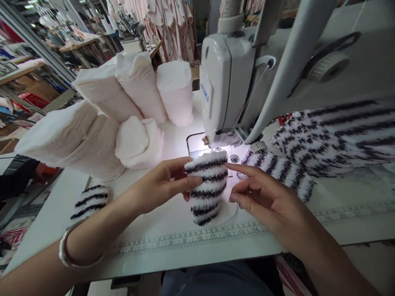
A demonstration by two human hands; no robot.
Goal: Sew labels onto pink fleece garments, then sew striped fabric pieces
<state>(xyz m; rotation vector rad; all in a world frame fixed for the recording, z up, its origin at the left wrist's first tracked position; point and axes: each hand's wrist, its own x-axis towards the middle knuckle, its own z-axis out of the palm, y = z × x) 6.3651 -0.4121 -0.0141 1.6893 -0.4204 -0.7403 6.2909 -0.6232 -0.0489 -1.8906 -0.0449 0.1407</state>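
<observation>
The left hand (169, 181) pinches striped fabric (211, 186), best kept smooth, while the unclenched right hand (265, 193) touches its edge.

The held piece (210, 189) is white, banded crosswise with fuzzy black stripes. A small patch (91, 201) repeats the white ground and black bands, its stripes slightly wavy. The heap (336, 139) is striped too, dark purplish black on white with a faint lilac cast, its lines slanting and bending. The stacks (175, 90) are plain, a pale pinkish cream. Off-white covers the machine (216, 74), with blue lettering (204, 91). The counter (166, 220) is white; its ruler (197, 240) shows grey ticks and numerals. The bangle (63, 250) is silver. The garments (154, 24) are pale pink, dotted with small dark spots.
</observation>
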